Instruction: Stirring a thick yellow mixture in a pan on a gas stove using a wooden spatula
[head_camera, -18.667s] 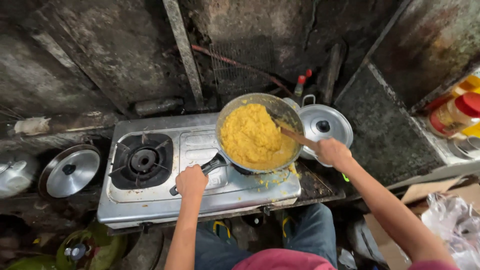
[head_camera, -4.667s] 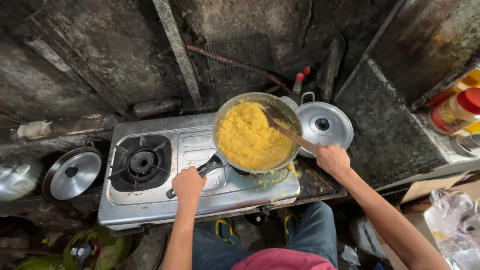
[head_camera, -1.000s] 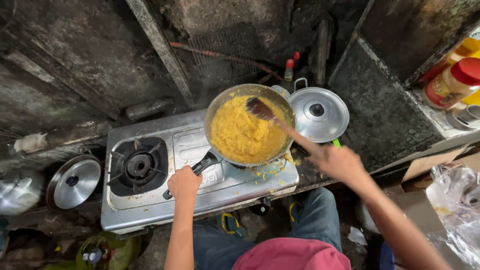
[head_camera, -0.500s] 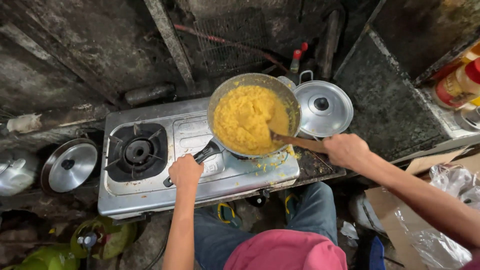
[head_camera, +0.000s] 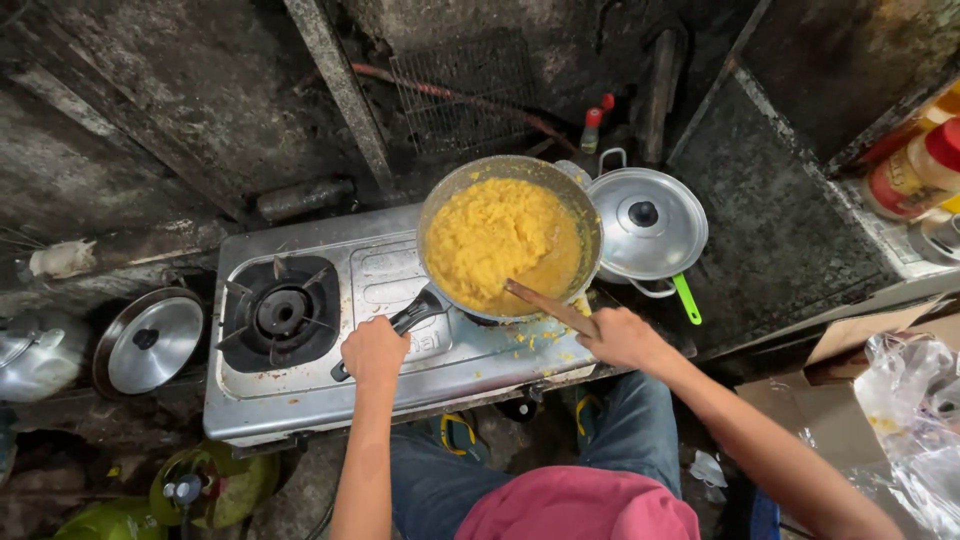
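A metal pan (head_camera: 440, 200) full of thick yellow mash (head_camera: 500, 235) sits on the right burner of a steel two-burner gas stove (head_camera: 300, 400). My left hand (head_camera: 373, 352) is closed around the pan's black handle (head_camera: 415, 317). A wooden spoon (head_camera: 545, 305) is held in my right hand (head_camera: 622, 338), its tip pushed into the near side of the mash. Yellow crumbs lie on the stove top (head_camera: 535, 345) in front of the pan.
The left burner (head_camera: 280, 313) is bare. A lidded steel pot (head_camera: 645, 222) with a green utensil handle (head_camera: 686, 298) stands right of the pan. A pot lid (head_camera: 152, 342) and kettle (head_camera: 30, 355) lie at left, jars (head_camera: 915, 165) at far right, a plastic bag (head_camera: 905, 400) low right.
The spoon has swept from the far right of the pan down to its near edge. My right hand drew closer to the stove front. My left hand stays on the handle.
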